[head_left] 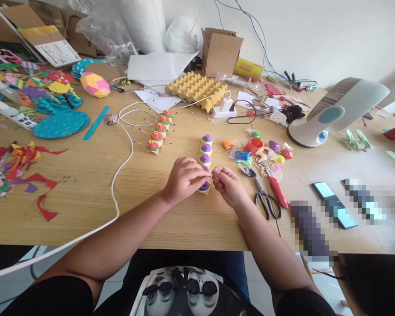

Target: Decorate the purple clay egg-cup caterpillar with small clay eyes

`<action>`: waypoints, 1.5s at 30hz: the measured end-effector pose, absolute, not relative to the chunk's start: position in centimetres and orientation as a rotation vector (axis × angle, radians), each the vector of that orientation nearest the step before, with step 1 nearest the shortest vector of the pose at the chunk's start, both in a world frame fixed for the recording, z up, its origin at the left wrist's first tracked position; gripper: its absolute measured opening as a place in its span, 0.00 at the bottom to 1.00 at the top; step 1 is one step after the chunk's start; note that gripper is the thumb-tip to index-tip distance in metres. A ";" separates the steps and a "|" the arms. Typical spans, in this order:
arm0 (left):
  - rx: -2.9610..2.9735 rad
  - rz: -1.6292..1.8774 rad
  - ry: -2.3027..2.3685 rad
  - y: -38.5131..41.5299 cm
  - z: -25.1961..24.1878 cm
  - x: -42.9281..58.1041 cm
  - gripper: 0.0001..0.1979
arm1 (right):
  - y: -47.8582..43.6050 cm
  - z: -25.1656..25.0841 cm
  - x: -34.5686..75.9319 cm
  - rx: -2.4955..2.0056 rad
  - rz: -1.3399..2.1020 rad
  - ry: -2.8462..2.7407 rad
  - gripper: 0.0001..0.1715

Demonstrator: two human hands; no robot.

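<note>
Close by the hands (229, 186), bagged blue clay (242, 156).

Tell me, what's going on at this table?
A person is working with bare hands over a purple-topped egg-carton strip. The left hand and right hand nearly meet at its near end, fingertips pinched; anything between them is too small to make out. A red-and-green egg-carton strip sits apart to the left. To the right lie black-handled scissors, and farther back is a yellow egg tray.
</note>
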State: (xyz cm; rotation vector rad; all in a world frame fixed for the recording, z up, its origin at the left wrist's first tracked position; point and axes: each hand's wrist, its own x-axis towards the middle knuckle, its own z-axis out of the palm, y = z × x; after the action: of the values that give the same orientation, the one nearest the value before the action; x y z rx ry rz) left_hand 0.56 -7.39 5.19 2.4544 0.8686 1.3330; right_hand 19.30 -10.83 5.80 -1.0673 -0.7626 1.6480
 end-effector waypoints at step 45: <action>2.391 1.361 0.934 -7.2 5.0 0.6 0.09 | -11.4 6.3 19.4 -0.950 1.703 -0.752 0.20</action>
State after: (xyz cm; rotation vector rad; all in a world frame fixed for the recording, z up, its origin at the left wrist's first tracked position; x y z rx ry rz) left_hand 0.59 -7.24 4.99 2.3909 0.9337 1.3613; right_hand 19.35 -11.41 6.25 -0.9498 -0.7522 1.7026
